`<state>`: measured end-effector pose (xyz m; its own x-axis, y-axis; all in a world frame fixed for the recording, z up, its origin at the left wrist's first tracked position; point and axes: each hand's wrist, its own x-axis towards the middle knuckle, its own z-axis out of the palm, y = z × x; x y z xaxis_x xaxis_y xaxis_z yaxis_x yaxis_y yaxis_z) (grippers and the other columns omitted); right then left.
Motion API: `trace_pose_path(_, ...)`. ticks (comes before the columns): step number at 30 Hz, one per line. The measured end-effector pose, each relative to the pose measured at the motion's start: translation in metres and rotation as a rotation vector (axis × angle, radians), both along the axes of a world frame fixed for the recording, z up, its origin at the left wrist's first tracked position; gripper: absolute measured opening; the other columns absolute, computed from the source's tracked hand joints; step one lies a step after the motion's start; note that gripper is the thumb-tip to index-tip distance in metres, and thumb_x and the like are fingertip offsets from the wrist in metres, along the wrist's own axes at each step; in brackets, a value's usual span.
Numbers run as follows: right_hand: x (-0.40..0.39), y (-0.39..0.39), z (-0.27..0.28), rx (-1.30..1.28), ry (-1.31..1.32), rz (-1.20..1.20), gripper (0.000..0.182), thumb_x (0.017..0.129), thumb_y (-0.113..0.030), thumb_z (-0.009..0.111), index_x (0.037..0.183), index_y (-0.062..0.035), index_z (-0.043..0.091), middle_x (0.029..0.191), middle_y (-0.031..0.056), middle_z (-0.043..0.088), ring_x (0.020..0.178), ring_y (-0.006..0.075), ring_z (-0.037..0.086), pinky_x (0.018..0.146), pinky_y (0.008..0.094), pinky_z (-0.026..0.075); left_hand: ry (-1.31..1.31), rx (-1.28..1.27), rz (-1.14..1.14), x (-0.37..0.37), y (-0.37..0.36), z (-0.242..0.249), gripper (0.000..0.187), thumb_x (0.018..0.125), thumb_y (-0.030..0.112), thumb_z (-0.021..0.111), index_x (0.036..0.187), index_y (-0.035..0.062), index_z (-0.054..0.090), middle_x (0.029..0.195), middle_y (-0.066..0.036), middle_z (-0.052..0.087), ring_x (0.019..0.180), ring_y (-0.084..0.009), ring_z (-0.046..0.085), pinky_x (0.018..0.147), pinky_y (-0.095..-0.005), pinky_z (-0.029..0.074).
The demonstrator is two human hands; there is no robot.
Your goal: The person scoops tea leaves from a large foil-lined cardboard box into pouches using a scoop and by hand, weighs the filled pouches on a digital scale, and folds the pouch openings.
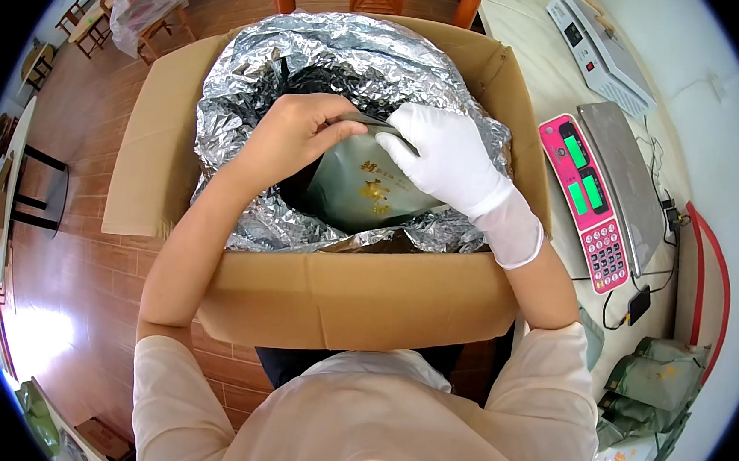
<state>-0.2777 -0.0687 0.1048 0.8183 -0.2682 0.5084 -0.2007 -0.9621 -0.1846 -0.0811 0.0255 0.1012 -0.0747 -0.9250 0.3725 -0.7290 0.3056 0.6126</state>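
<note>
Green and glossy, the pouch (347, 182) is at the middle of the box (365, 299), within its rim. It looks light, pliable and slightly slippery, easiest to hold by both top corners. We pinch its top edge between the thumb and fingers of our bare left hand (295, 135) and grasp it with our gloved right hand (452, 159). Crumpled foil (348, 41) lines the box; we cannot tell what the pouch contains.
</note>
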Motion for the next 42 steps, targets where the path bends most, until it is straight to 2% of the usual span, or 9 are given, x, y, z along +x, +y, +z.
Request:
trace_pose_path(3, 0.001, 0.0, -0.001, -0.004, 0.013, 0.013, 0.019, 0.084, -0.024, 0.057, 0.077, -0.0066, 0.057, 0.072, 0.0096, 0.059, 0.067, 0.0282, 0.06, 0.059, 0.0387, 0.049, -0.043, -0.172, -0.054, -0.003, 0.002, -0.003, 0.012, 0.084, 0.011, 0.065, 0.087, -0.0001, 0.064, 0.077, -0.01, 0.062, 0.064, -0.0205, 0.059, 0.06, -0.0276, 0.047)
trace_pose_path(7, 0.006, 0.001, -0.007, 0.019, -0.113, 0.043, 0.02, 0.084, -0.025, 0.057, 0.076, -0.0071, 0.057, 0.071, 0.0091, 0.059, 0.067, 0.0278, 0.061, 0.059, 0.0385, 0.049, -0.092, -0.151, -0.029, -0.005, 0.004, 0.0, 0.01, 0.084, 0.01, 0.064, 0.086, 0.0007, 0.064, 0.079, -0.01, 0.062, 0.067, -0.0244, 0.06, 0.061, -0.0293, 0.048)
trace_pose_path(12, 0.005, 0.005, -0.003, 0.092, -0.002, 0.023, 0.021, 0.087, -0.028, 0.055, 0.077, -0.0092, 0.059, 0.071, 0.0083, 0.059, 0.066, 0.0284, 0.061, 0.059, 0.0385, 0.049, -0.131, -0.195, -0.061, -0.007, 0.003, 0.0, 0.008, 0.083, 0.008, 0.064, 0.086, 0.0008, 0.063, 0.079, -0.011, 0.062, 0.071, -0.0264, 0.061, 0.063, -0.0319, 0.049)
trace_pose_path(17, 0.001, 0.001, -0.004, 0.19, -0.074, 0.013, 0.023, 0.087, -0.03, 0.055, 0.079, -0.009, 0.06, 0.072, 0.0086, 0.06, 0.066, 0.03, 0.061, 0.06, 0.0389, 0.049, -0.151, -0.23, -0.032, 0.0, 0.006, 0.003, 0.007, 0.083, 0.006, 0.064, 0.086, 0.0001, 0.063, 0.079, -0.01, 0.062, 0.07, -0.0251, 0.061, 0.062, -0.031, 0.048)
trace_pose_path(22, -0.009, -0.011, -0.004, 0.162, 0.077, -0.016, 0.021, 0.086, -0.027, 0.059, 0.078, -0.0071, 0.059, 0.073, 0.0093, 0.058, 0.069, 0.0301, 0.059, 0.061, 0.0378, 0.048, -0.186, -0.19, 0.11, 0.003, 0.008, 0.01, 0.008, 0.084, 0.008, 0.065, 0.086, 0.0003, 0.062, 0.078, -0.01, 0.061, 0.068, -0.0199, 0.061, 0.06, -0.0301, 0.048)
trace_pose_path(27, 0.003, 0.002, -0.015, -0.18, 0.118, 0.075, 0.016, 0.08, -0.022, 0.062, 0.071, -0.0092, 0.058, 0.068, 0.0078, 0.055, 0.063, 0.0264, 0.059, 0.057, 0.0361, 0.049, -0.505, -0.15, -0.104, -0.003, 0.007, -0.001, 0.009, 0.079, 0.017, 0.066, 0.082, 0.0083, 0.064, 0.078, -0.004, 0.063, 0.072, -0.0239, 0.062, 0.057, -0.0349, 0.048)
trace_pose_path(31, 0.005, 0.0, -0.016, -0.172, 0.245, -0.058, 0.017, 0.081, -0.025, 0.062, 0.073, -0.0092, 0.06, 0.07, 0.0067, 0.057, 0.065, 0.0267, 0.06, 0.057, 0.0372, 0.049, -0.535, -0.136, -0.041, -0.01, 0.003, -0.011, 0.008, 0.082, 0.015, 0.061, 0.081, 0.0073, 0.059, 0.073, -0.006, 0.056, 0.072, -0.0242, 0.06, 0.056, -0.0366, 0.047)
trace_pose_path(34, 0.003, 0.001, -0.013, -0.016, 0.159, -0.027, 0.017, 0.081, -0.026, 0.062, 0.076, -0.0095, 0.061, 0.072, 0.0066, 0.059, 0.068, 0.0263, 0.061, 0.058, 0.0378, 0.049, -0.501, -0.118, -0.022, -0.009, 0.003, -0.013, 0.008, 0.082, 0.014, 0.061, 0.08, 0.007, 0.057, 0.074, -0.006, 0.055, 0.072, -0.0255, 0.059, 0.056, -0.0374, 0.047)
trace_pose_path(42, 0.003, 0.0, -0.03, -0.002, 0.153, 0.007, 0.017, 0.081, -0.026, 0.063, 0.074, -0.0107, 0.06, 0.068, 0.0072, 0.058, 0.064, 0.0281, 0.06, 0.058, 0.0384, 0.049, -0.463, -0.11, -0.128, -0.013, 0.0, -0.017, 0.008, 0.083, 0.013, 0.059, 0.08, 0.0059, 0.057, 0.076, -0.007, 0.056, 0.074, -0.0267, 0.06, 0.058, -0.0381, 0.048)
